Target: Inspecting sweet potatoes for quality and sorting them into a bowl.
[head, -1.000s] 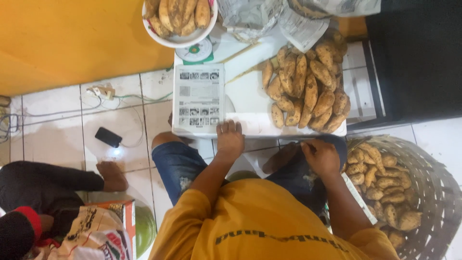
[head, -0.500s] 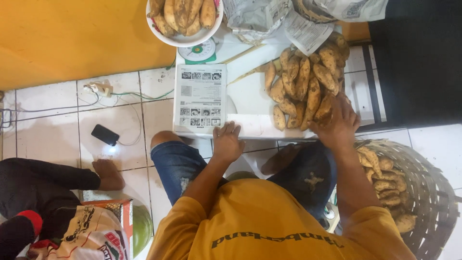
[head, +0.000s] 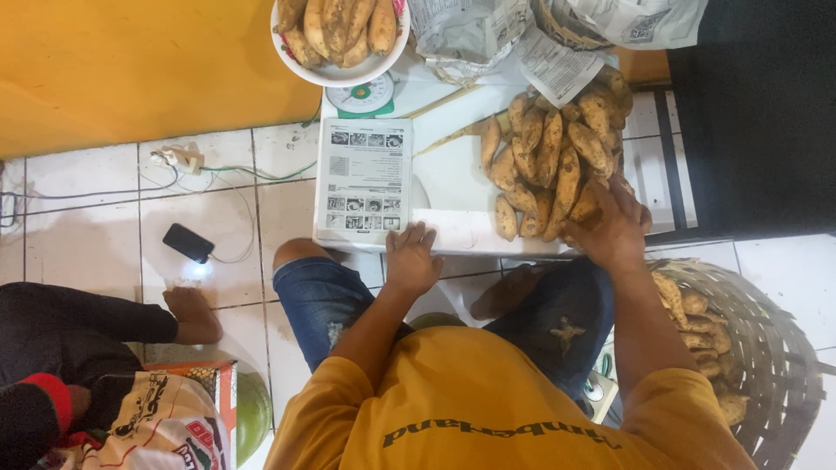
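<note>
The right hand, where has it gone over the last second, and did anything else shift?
The right hand went from over the lap forward to the pile of sweet potatoes on the white board, where its fingers now rest on the near tubers. Whether it grips one cannot be told. The left hand stayed at the board's near edge, by the printed sheet. The basket and phone did not move.

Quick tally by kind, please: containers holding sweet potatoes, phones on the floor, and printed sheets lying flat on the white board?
Containers with sweet potatoes: 2, the white bowl and the woven basket
Phones: 1, black phone
Printed sheets: 1, printed sheet
Total: 4
</note>
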